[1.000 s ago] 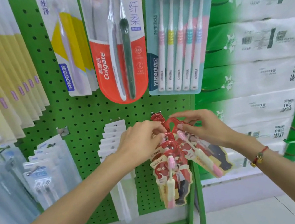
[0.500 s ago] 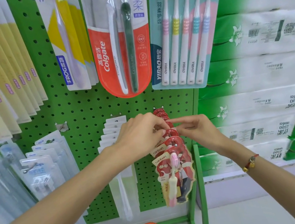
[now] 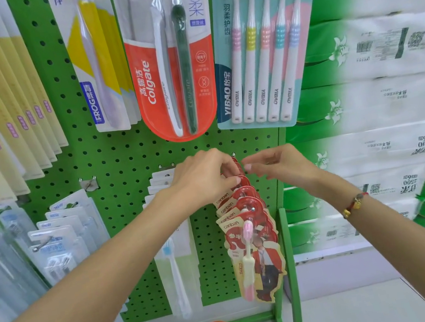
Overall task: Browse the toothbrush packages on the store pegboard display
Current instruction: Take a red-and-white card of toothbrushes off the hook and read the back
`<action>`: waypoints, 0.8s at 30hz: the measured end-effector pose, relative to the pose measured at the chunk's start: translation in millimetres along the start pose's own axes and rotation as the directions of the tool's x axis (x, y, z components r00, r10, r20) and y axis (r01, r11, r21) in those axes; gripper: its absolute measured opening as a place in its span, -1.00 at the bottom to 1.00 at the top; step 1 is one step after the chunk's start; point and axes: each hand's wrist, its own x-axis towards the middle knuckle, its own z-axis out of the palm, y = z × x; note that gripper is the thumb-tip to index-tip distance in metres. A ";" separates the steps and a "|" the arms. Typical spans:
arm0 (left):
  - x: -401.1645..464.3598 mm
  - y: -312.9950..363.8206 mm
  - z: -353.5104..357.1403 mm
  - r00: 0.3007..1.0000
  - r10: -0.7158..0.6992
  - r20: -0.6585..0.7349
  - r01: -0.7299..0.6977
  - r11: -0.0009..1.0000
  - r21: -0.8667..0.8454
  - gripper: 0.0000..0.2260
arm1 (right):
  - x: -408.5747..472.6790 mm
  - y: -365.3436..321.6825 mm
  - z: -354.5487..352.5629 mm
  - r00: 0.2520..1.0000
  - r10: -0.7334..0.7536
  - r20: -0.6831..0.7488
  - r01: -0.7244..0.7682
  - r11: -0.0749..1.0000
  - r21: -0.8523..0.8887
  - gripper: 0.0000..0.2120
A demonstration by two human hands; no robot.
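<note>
On the green pegboard point(image 3: 121, 159), left hand point(image 3: 203, 179) pinches red canban toothbrush packages point(image 3: 248, 228); right hand point(image 3: 282, 166) grip loosely spread.

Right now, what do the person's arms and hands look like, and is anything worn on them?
Both forearms are bare, with no sleeves in view and no gloves. The left hand shows no ring, watch or band. The right hand is likewise bare, but its wrist carries a thin red cord bracelet strung with small gold-coloured charms. The fingernails look short and unpainted.
</note>
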 end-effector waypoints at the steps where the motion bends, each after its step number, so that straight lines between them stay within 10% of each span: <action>1: 2.8 -0.3 1.4 1.000 -0.003 0.007 0.003 1.000 0.008 -0.91 | 4.1 -0.4 0.5 0.999 0.007 0.038 -0.004 0.997 -0.076 -0.86; 10: 6.1 -6.4 11.7 0.999 -0.027 -0.038 0.025 0.997 -0.074 -0.93 | 15.5 7.7 7.4 0.996 -0.023 0.085 0.035 0.990 -0.136 -0.92; 24: -5.6 -3.0 8.6 0.999 -0.004 -0.044 0.002 0.999 -0.052 -0.82 | -16.8 30.9 0.7 0.937 -0.040 -0.348 -0.008 0.991 -0.133 -0.89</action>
